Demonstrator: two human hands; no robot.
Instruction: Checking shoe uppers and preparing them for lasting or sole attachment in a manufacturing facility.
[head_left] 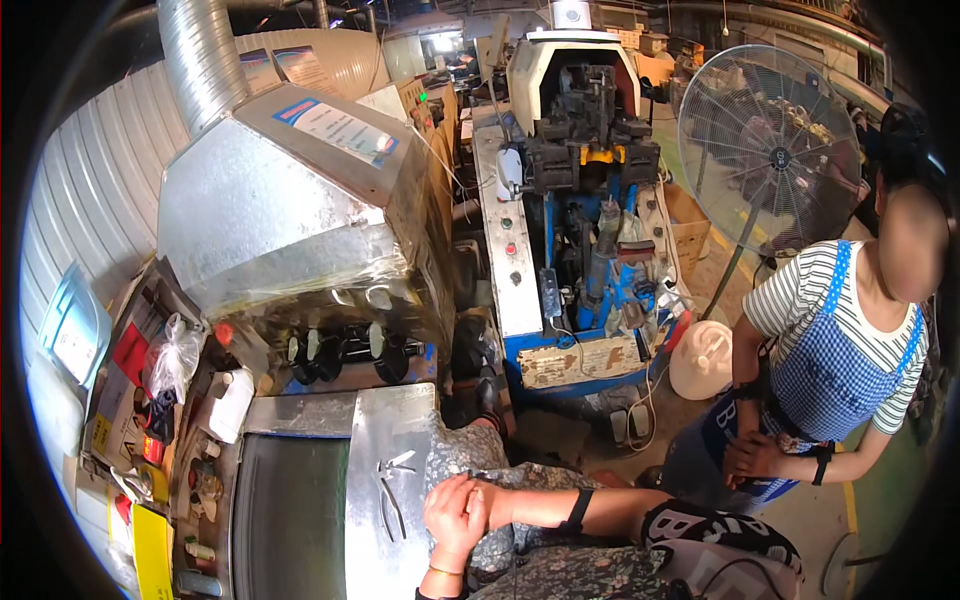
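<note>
My left hand [447, 507] and my right hand [482, 506] are clasped together in front of me, at the right side of a metal work surface [375, 570]. Their fingers are closed around one another, and no tool shows in them. A bracelet circles my left wrist, and a black band sits on my right forearm. Just left of the hands, a plier-like hand tool [390, 497] lies on the bare metal with its silver jaws spread. Floral cloth [470, 450] covers my lap beside them. A dark belt [290, 520] runs along the left of the metal surface.
A metal hood [270, 210] with a duct rises over the belt's far end. Ahead stands a blue-and-white machine [520, 270]. On the right are a large fan [775, 150], a beige bucket [702, 360] and a person in a checked apron [825, 370]. A white jug [230, 405] stands left.
</note>
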